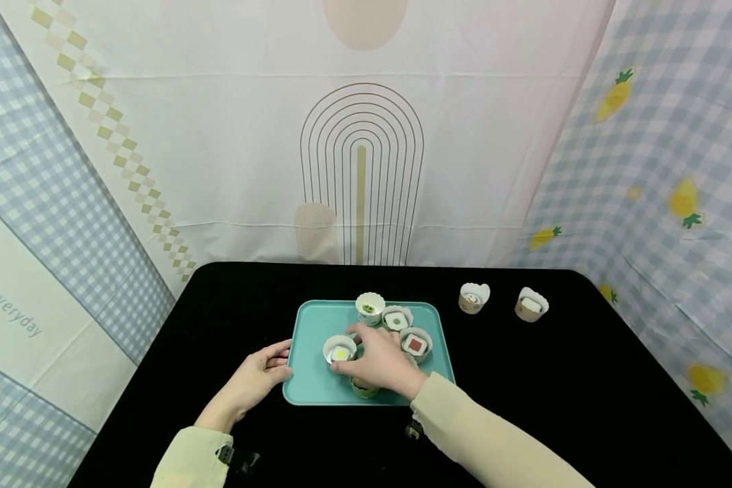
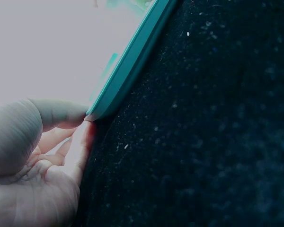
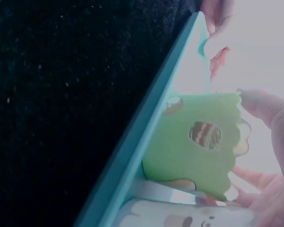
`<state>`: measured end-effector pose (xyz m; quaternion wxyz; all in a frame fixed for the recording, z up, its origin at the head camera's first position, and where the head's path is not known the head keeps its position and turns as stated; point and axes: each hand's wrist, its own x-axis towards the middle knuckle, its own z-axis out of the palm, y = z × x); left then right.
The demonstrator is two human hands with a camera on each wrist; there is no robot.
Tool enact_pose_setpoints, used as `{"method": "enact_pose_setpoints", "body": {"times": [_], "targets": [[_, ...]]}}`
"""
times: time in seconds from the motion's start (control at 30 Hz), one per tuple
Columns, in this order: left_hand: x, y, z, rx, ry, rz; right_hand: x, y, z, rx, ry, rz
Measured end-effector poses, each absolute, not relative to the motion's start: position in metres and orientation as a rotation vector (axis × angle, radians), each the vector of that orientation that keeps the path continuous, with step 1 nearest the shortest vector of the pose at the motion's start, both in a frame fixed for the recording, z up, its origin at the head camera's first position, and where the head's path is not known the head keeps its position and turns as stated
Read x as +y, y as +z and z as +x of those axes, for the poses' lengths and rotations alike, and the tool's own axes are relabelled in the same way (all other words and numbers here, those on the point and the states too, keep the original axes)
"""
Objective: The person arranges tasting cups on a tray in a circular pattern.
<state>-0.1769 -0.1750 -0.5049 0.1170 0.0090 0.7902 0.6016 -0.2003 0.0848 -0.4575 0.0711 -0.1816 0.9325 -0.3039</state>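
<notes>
My left hand [image 1: 253,379] pinches the left rim of a teal tray [image 1: 311,390]; in the left wrist view the thumb and fingertips [image 2: 87,124] meet at the tray's edge. Over the tray, my right hand [image 1: 381,356] holds a white scalloped paper cup [image 1: 335,342] between thumb and fingers. A white piece with a yellow centre [image 1: 340,354] lies in this cup. Just below the hand stands a green paper cup [image 3: 194,142], partly covered in the head view. Whether the held cup is lifted cannot be told.
On the tray's right half stand a cup with green bits [image 1: 369,308], a cup with a green-dotted white piece [image 1: 396,320] and a cup with a red-topped piece [image 1: 415,344]. Two more paper cups [image 1: 472,298] [image 1: 531,305] stand on the black table [image 1: 500,366] at the right.
</notes>
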Motion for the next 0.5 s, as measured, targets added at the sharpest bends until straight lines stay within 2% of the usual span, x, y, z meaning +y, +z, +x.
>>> {"method": "enact_pose_setpoints", "body": {"times": [0.5], "targets": [[-0.1753, -0.5041, -0.1751, 2.326, 1.746, 0.018, 0.0851, -0.4542, -0.1966, 2.781, -0.954, -0.598]]}}
